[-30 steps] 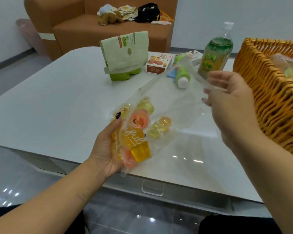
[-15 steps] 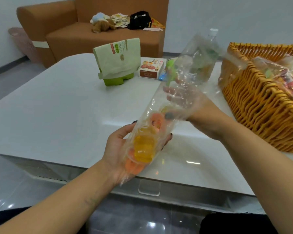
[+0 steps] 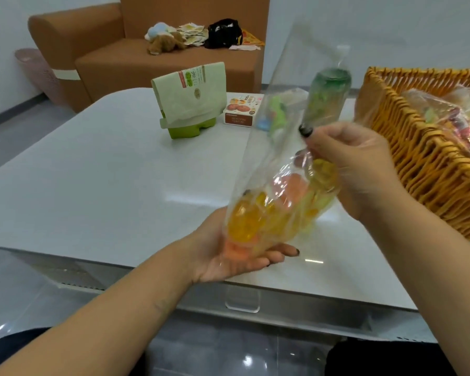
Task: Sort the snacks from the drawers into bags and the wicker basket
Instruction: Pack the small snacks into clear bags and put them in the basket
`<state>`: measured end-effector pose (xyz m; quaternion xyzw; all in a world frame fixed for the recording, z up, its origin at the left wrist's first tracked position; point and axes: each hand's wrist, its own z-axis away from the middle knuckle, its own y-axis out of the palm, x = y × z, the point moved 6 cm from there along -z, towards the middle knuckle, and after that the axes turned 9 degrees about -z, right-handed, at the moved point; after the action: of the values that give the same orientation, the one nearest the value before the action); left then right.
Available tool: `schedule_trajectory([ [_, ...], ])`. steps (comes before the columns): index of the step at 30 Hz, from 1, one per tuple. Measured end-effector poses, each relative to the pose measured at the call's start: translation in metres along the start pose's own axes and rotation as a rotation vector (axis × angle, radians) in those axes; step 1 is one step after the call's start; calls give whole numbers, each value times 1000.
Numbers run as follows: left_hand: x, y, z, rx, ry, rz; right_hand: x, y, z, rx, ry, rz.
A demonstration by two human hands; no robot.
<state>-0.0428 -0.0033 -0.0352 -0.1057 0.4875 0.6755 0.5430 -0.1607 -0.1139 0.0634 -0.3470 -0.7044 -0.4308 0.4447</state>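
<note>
Left hand (image 3: 228,256): palm up, fingers lying nearly straight under the base of the clear bag (image 3: 280,169); it cradles the load and does not clamp it.
Clear bag: held over the near part of the white table (image 3: 92,185), tilted, mouth up and toward the far side, loose film standing open above the pinch.
Jelly cups (image 3: 269,213): orange, yellow and pale green, massed in the bag's lower end on the left palm.
Right hand (image 3: 361,169): fingers curled, pinching the bag's neck just above the cups.
Wicker basket (image 3: 423,169): at the right, near the right hand, already holding bagged snacks.
Risk, slip: the thin film may slide out of the pinch, judging by its slack; the mouth would then reopen.
Risk, drop: the flat left palm gives no side restraint; further tilt could roll the load off toward the floor.
Risk, collision: the green bottle (image 3: 327,96) stands just behind the bag; a swing toward the basket could topple it.
</note>
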Motion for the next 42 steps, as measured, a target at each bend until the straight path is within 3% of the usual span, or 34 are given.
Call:
schedule_trajectory([
  [2, -10, -13, -2, -145, 48, -212, 18, -21, -2, -102, -75, 30],
  [8, -55, -32, -2, -914, 496, -859, 55, -87, 2, -377, -380, 262],
  [10, -60, -29, -11, -1024, 552, -1115, 52, -98, 7, -441, -459, 419],
  [15, -45, -17, -61, -906, 451, -1415, 41, -97, 17, -540, -534, 550],
  [21, -35, 8, -90, -947, 505, -1572, 25, -116, 10, -730, -302, 412],
  [29, -8, 60, -96, -1071, 875, -1656, 17, -118, 0, -713, -305, 376],
  [33, -2, 64, -112, -1037, 886, -1744, 12, -116, 2, -678, -291, 383],
  [38, -12, 50, -112, -1008, 957, -1664, 10, -114, 0, -617, -217, 366],
  [42, -27, 23, -104, -923, 821, -1635, -2, -113, -3, -623, -50, 246],
])
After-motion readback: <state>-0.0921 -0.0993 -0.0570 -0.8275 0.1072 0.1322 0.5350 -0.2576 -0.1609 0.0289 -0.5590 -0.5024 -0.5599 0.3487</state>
